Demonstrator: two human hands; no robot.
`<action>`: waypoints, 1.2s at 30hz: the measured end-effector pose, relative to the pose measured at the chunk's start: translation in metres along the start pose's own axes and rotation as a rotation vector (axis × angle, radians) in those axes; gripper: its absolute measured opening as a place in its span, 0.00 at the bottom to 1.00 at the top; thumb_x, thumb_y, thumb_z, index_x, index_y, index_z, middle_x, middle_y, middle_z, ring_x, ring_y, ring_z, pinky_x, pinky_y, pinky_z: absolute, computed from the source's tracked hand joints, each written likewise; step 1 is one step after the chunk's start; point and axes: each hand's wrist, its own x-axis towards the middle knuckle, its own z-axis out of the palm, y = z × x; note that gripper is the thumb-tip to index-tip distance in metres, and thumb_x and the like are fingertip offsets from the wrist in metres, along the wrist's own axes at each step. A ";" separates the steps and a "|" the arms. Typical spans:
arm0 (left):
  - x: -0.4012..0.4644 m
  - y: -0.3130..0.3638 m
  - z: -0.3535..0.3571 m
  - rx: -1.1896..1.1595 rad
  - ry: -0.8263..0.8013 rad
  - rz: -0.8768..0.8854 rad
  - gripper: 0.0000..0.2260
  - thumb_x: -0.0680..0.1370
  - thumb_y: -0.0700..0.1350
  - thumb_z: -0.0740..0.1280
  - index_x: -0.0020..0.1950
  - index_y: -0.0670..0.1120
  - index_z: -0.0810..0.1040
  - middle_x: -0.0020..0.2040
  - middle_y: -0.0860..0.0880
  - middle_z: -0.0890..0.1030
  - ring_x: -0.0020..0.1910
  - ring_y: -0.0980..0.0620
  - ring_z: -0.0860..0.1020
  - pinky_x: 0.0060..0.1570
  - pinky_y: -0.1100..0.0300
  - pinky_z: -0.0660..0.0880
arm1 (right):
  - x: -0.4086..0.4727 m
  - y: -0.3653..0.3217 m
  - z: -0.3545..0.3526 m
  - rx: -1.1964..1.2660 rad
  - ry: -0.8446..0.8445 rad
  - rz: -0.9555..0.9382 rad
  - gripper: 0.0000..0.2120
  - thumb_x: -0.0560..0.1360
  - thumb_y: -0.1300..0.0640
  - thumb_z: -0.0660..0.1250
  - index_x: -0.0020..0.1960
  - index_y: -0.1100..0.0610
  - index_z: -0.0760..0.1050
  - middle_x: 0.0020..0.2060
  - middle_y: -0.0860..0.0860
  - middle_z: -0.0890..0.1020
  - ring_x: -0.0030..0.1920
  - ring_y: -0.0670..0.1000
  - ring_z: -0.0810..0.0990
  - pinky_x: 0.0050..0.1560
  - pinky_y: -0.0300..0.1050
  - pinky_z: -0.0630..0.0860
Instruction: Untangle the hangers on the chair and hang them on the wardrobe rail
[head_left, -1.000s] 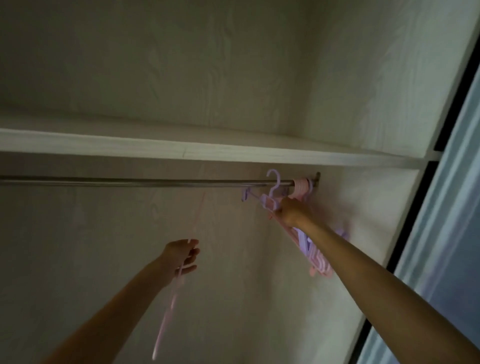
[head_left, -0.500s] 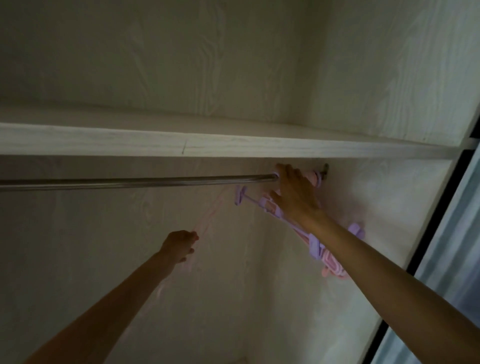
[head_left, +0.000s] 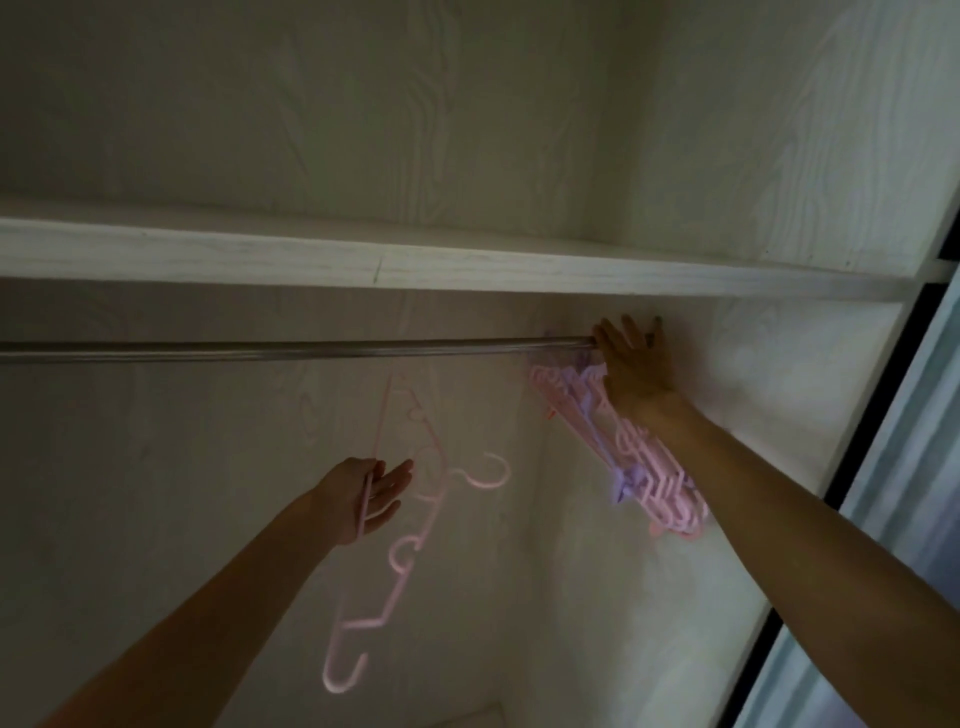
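A metal wardrobe rail (head_left: 311, 349) runs across under a shelf. At its right end hangs a bunch of pink and lilac hangers (head_left: 654, 478), slanting down to the right. My right hand (head_left: 631, 366) lies on the top of that bunch by the rail's end, fingers straight and spread. Lower and to the left, my left hand (head_left: 363, 496) holds a single pink hanger (head_left: 410, 561) by its thin bar. This hanger is tilted, with its hook (head_left: 488, 475) pointing right, well below the rail. The hooks of the bunch are hidden behind my right hand.
A pale wooden shelf (head_left: 467, 265) sits just above the rail. The wardrobe's right side wall (head_left: 779, 374) stands close behind my right hand. A sliding door with a dark frame (head_left: 893, 467) borders the right edge. The rail left of the bunch is bare.
My right hand has let go of the lilac hanger, now on the rail, and pushed the bunch right to the rail's end. My left hand has swung the pink hanger round.
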 end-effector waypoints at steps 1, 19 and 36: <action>-0.003 -0.002 0.000 -0.024 -0.017 -0.022 0.15 0.80 0.41 0.52 0.34 0.46 0.66 0.35 0.49 0.85 0.43 0.53 0.79 0.45 0.59 0.70 | -0.001 -0.002 -0.002 0.006 -0.004 0.003 0.30 0.79 0.53 0.54 0.77 0.58 0.46 0.77 0.51 0.48 0.77 0.56 0.44 0.73 0.64 0.39; -0.011 -0.067 0.094 -0.282 -0.077 0.042 0.15 0.82 0.41 0.51 0.36 0.47 0.66 0.23 0.51 0.80 0.32 0.54 0.78 0.33 0.64 0.73 | -0.117 -0.080 -0.059 1.747 -0.352 0.263 0.16 0.81 0.47 0.52 0.52 0.57 0.71 0.37 0.54 0.80 0.32 0.52 0.80 0.37 0.45 0.77; 0.007 -0.011 0.137 0.354 0.121 0.196 0.16 0.83 0.42 0.53 0.38 0.42 0.73 0.27 0.50 0.82 0.23 0.58 0.78 0.29 0.67 0.69 | -0.048 -0.084 -0.058 1.508 -0.117 0.228 0.10 0.80 0.52 0.58 0.52 0.59 0.71 0.45 0.56 0.81 0.35 0.53 0.82 0.39 0.48 0.80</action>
